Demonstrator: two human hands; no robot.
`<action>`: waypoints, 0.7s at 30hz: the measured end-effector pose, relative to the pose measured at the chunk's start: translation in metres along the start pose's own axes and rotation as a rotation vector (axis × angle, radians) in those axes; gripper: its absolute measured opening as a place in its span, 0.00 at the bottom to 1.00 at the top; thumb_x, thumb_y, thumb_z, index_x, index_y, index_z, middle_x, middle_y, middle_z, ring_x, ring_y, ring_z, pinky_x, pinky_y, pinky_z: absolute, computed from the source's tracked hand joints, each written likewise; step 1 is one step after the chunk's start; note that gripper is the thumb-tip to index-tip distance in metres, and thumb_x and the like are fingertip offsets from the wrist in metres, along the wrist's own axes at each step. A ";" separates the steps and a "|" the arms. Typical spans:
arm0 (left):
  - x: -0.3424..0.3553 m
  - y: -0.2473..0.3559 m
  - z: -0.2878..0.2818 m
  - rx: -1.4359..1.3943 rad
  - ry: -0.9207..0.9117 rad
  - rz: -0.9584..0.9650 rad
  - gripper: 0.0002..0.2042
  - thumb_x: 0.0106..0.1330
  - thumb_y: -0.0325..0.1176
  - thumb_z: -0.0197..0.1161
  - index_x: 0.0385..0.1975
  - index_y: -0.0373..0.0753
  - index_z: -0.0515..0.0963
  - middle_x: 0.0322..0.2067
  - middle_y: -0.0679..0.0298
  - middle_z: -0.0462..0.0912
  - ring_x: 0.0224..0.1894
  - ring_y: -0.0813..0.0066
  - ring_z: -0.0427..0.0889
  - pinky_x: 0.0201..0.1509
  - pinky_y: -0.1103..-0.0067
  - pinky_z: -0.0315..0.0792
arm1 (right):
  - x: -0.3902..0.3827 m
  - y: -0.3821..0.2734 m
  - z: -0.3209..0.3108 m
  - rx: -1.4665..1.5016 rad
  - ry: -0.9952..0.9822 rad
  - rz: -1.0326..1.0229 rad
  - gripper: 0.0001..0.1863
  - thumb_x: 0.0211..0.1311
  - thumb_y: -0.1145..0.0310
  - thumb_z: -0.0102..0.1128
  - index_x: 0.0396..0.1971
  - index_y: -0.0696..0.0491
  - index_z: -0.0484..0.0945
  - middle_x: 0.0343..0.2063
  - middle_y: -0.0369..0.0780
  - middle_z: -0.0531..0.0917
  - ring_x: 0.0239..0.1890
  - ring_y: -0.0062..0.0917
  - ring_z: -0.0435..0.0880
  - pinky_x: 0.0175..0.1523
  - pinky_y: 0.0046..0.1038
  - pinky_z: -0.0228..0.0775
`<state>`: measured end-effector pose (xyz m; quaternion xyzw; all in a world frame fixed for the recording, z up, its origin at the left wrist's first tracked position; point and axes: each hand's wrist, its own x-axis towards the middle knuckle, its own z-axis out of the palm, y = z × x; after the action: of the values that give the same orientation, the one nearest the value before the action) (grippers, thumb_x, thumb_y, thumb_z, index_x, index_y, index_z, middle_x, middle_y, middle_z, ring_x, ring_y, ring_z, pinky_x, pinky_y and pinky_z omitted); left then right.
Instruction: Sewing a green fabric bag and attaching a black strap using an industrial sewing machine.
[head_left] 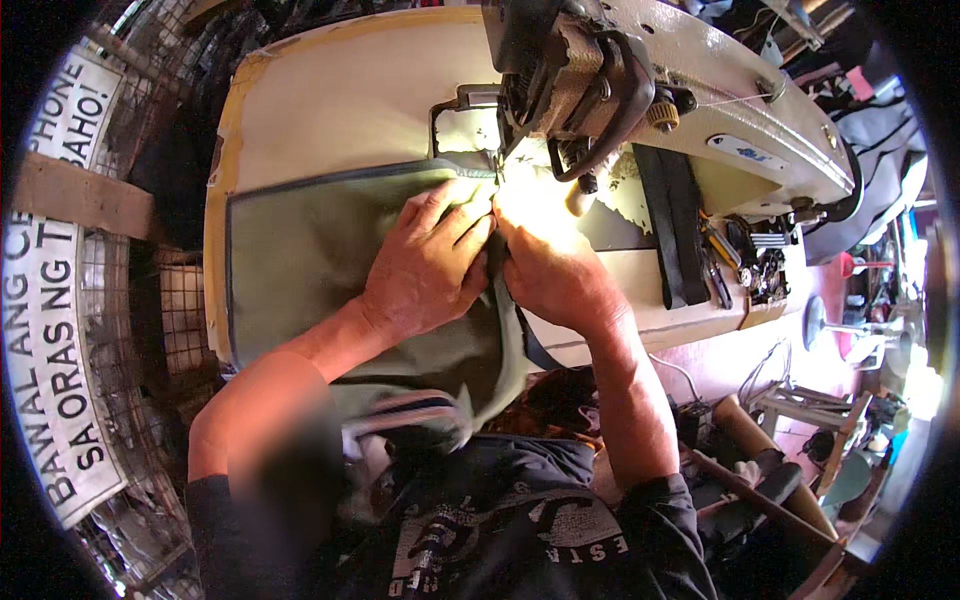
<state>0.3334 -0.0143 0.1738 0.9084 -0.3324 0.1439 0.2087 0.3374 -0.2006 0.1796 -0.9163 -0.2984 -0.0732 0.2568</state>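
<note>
An olive-green fabric panel [300,250] with dark edge binding lies on the bed of a sewing machine [690,110], its near end hanging in folds toward me. My left hand [425,265] rests on the panel, its fingers stretched out close to the presser foot [500,165]. On the other side of the bound edge, my right hand [555,270] is closed, pinching the dark-bound edge just in front of the needle area. A bright lamp glare washes out the right fingertips and hides the needle itself.
Dark webbing straps [675,230] hang over the cream tabletop [370,90] on the right. Beside them lie pliers [718,275] and small metal parts. A wire mesh wall [110,300] with white signs stands left. Wooden pieces and a cardboard tube [760,440] clutter the lower right.
</note>
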 end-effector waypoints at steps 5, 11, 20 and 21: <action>0.017 -0.023 0.006 0.041 0.028 0.014 0.13 0.55 0.28 0.62 0.42 0.34 0.79 0.44 0.58 0.80 0.50 0.61 0.76 0.54 0.67 0.69 | 0.000 0.007 -0.004 0.029 -0.095 0.011 0.19 0.51 0.79 0.54 0.46 0.62 0.74 0.41 0.56 0.78 0.47 0.52 0.77 0.54 0.42 0.70; 0.023 -0.047 0.009 -0.022 0.128 0.204 0.15 0.54 0.23 0.63 0.43 0.35 0.81 0.46 0.60 0.83 0.52 0.62 0.78 0.58 0.63 0.70 | 0.005 0.005 -0.009 0.054 -0.100 -0.048 0.18 0.51 0.79 0.53 0.45 0.63 0.73 0.41 0.57 0.77 0.47 0.52 0.77 0.54 0.43 0.70; 0.025 -0.045 0.014 -0.100 0.117 0.198 0.13 0.52 0.20 0.63 0.39 0.33 0.81 0.42 0.56 0.83 0.51 0.57 0.80 0.59 0.64 0.71 | 0.009 0.004 -0.007 -0.028 -0.113 -0.070 0.14 0.48 0.80 0.54 0.38 0.63 0.73 0.36 0.55 0.76 0.42 0.51 0.76 0.50 0.42 0.70; 0.025 -0.045 0.014 -0.091 0.128 0.204 0.12 0.53 0.20 0.62 0.39 0.33 0.80 0.42 0.56 0.82 0.50 0.57 0.80 0.59 0.64 0.71 | 0.010 0.004 -0.006 -0.060 -0.102 -0.072 0.14 0.47 0.80 0.54 0.38 0.63 0.73 0.36 0.55 0.76 0.42 0.51 0.76 0.50 0.42 0.70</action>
<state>0.3832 -0.0038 0.1591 0.8484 -0.4152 0.2069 0.2550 0.3477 -0.2014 0.1858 -0.9148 -0.3415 -0.0444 0.2109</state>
